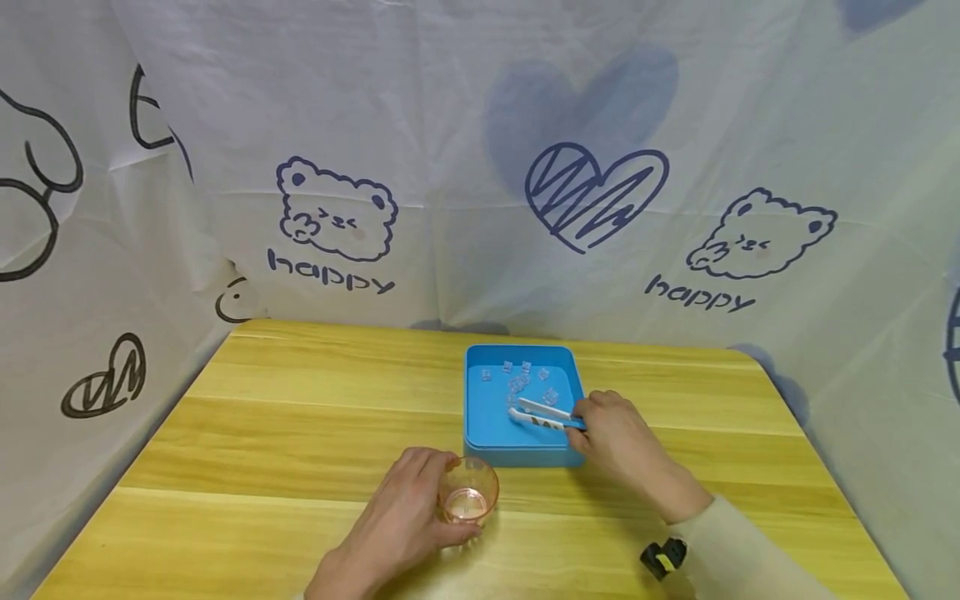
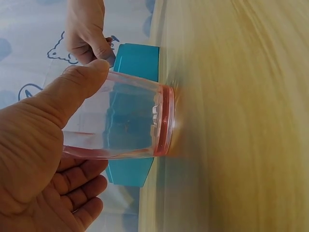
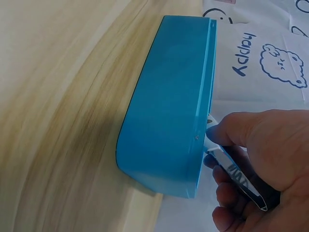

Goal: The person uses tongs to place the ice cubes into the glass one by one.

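Note:
My left hand (image 1: 408, 510) grips a clear pink-tinted cup (image 1: 487, 492), which stands upright on the table in front of the box. In the left wrist view the thumb lies along the cup's near side, and small clear shapes show at its base. My right hand (image 1: 618, 437) pinches white-and-blue tongs (image 1: 542, 422) at the right rim of a blue box (image 1: 517, 457). The tongs' tips reach down into the box, close to several small clear cubes (image 1: 517, 384). In the right wrist view the box wall hides the tips.
The wood-grain table (image 1: 315, 400) runs back to a white cloth (image 1: 457, 167) printed with bears and hearts, which also hangs at both sides. A black strap-like item (image 1: 663, 558) is at the right wrist, by the pale sleeve (image 1: 738, 550).

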`<state>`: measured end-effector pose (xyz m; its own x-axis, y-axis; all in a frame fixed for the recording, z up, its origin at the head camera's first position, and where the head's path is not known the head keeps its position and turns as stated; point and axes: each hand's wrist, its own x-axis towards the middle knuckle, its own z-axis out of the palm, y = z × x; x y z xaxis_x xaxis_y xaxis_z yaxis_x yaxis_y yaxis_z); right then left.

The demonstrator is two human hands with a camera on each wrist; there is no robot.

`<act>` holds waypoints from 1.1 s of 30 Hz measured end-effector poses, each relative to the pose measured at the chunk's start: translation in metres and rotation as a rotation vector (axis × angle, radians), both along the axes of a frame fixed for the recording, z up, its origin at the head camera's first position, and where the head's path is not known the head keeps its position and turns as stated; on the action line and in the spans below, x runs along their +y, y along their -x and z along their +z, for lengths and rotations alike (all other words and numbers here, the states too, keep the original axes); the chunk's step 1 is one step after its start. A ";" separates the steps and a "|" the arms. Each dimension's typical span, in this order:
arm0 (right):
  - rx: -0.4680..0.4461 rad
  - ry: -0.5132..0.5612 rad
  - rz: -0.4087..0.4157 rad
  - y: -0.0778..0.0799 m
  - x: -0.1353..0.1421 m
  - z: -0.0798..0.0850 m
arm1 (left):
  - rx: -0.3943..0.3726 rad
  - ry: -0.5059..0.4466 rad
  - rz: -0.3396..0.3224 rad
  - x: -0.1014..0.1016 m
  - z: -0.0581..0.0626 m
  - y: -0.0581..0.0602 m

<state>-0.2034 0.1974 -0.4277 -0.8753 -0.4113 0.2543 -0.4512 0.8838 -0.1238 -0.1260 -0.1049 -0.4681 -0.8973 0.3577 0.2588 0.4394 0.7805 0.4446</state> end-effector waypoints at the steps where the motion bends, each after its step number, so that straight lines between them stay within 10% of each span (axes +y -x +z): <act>1: 0.003 0.001 0.002 0.001 0.000 -0.001 | -0.002 0.001 0.000 0.000 0.000 0.000; 33: 0.037 0.018 0.051 -0.008 -0.002 -0.002 | -0.034 0.021 -0.016 -0.002 0.001 0.003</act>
<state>-0.1958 0.1958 -0.4296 -0.8431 -0.4502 0.2942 -0.5002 0.8573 -0.1216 -0.1294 -0.1067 -0.4667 -0.8996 0.3773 0.2201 0.4367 0.7829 0.4431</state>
